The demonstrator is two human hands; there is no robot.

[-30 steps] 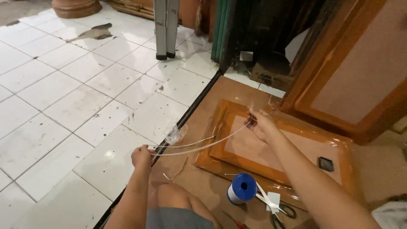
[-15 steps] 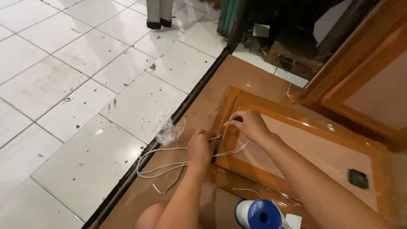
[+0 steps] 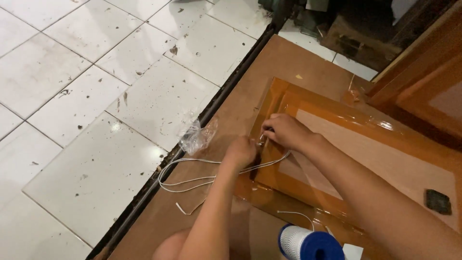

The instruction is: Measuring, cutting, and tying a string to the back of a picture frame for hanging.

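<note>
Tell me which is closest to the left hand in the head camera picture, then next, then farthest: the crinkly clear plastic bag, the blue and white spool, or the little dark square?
From the left hand:
1. Clear plastic bag, just left, at the board's edge.
2. Blue and white spool, below right, by the bottom edge.
3. Dark square, far right on the panel.
</note>
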